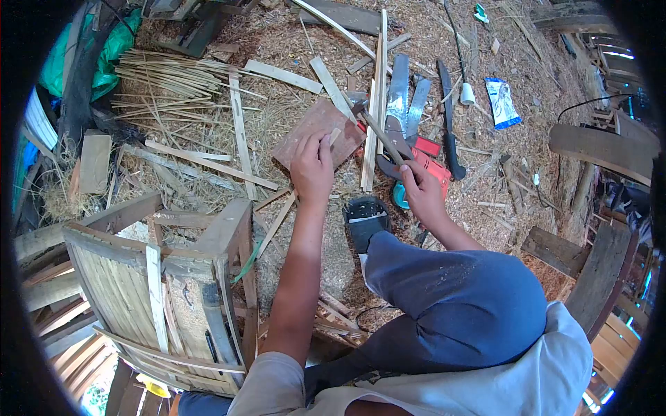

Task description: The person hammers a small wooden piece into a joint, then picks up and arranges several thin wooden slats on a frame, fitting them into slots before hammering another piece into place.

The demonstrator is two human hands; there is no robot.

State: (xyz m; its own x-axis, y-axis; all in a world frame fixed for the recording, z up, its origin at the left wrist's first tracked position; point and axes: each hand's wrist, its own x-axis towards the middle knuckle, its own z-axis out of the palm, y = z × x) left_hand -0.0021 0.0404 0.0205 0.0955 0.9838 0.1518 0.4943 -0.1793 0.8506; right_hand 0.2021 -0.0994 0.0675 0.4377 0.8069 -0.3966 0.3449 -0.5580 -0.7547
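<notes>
My left hand (312,166) is closed on a small pale wood piece (335,136), holding it against a flat reddish-brown board (295,144) on the ground. In my right hand (423,188) is a hammer (382,134), gripped by its wooden handle. The hammer's head hangs over the board's upper right corner, near the wood piece but apart from it. Just beyond the hammer handle lie two handsaws, one with a broad blade (398,87) and one narrower (417,104). Red handles show close to my right hand.
A long dark-handled knife (447,104) lies right of the saws, near a blue-and-white packet (502,102) and a white cup (467,93). Thin sticks (170,73) are piled at upper left. A wooden frame (139,260) stands at left. Strips and shavings cover the ground.
</notes>
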